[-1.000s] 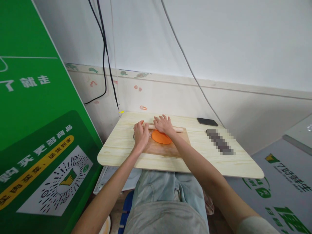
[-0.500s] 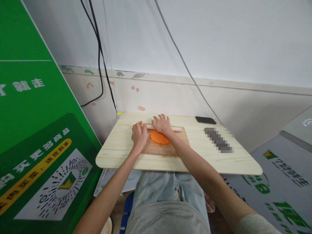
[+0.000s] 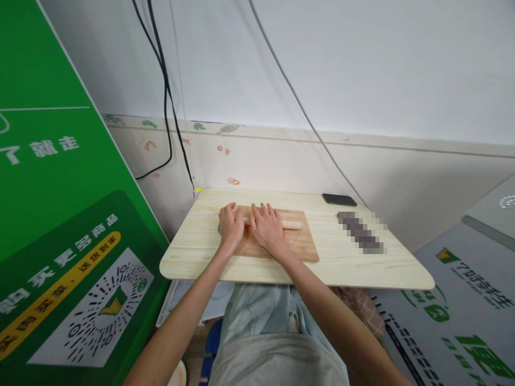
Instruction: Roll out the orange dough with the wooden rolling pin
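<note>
A pale wooden rolling pin (image 3: 293, 225) lies across a brown cutting board (image 3: 300, 248). My right hand (image 3: 266, 228) rests palm down on the pin, its fingers stretched forward and slightly apart. Flattened orange dough (image 3: 260, 211) shows in small patches around my right fingers; the hand and pin hide most of it. At the board's left edge, my left hand (image 3: 231, 228) is closed with bent fingers, gripping the board beside the pin's left end. That end of the pin is partly hidden.
The board lies on a light wood-grain table (image 3: 193, 252) against the wall. A black phone (image 3: 339, 200) is at the back right, with a blurred-out dark object (image 3: 361, 231) in front of it. A green printed panel (image 3: 80, 214) stands left; cables (image 3: 166, 91) hang down the wall.
My right hand and the rolling pin have come toward me, over the orange dough, which is now mostly covered. My left hand stays at the board's left edge.
</note>
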Demonstrator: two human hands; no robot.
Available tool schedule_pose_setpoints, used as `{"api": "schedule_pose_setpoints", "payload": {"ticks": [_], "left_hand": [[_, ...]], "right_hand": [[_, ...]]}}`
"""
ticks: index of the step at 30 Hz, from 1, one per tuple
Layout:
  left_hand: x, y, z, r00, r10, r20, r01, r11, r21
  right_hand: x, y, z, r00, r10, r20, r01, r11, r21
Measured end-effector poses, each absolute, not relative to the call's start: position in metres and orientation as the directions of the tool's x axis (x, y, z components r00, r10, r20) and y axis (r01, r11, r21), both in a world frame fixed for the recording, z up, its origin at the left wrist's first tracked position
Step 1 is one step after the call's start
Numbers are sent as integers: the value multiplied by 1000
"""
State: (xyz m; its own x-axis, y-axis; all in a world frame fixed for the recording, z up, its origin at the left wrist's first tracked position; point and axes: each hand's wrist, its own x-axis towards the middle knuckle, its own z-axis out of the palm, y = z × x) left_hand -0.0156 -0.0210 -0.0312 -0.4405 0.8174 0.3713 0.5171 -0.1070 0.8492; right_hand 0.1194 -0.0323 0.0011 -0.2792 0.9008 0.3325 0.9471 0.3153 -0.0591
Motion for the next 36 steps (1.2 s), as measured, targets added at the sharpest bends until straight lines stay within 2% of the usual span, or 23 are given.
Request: {"api": "schedule_pose_setpoints", "payload": {"ticks": [5,9,19,26,29,32,36], "left_hand": [[-15,-21,-31,-428,828,363,548,-81,832],[-13,-22,-28,-384,853,354,586,-71,807],[-11,-21,-26,-349,868,354,612,-75,788],[-12,-19,-30,-336,875,348,600,-86,795],[-14,-18,-32,-355,861,364,588,-96,803],[-14,-17,-33,-377,853,361,572,-92,815],[-14,-18,-34,-392,844,366,560,-97,823]], "right_hand": [[118,-49,-7,-262,893,366,950,305,-66],[118,-34,-4,-253,907,337,952,296,-81],[124,57,17,-257,960,115,951,272,-145],[122,75,33,-244,969,-37,951,231,-205],[121,56,29,-232,973,7,957,229,-176],[119,21,20,-247,960,135,956,264,-129],[117,-33,7,-223,951,214,957,255,-138]]}}
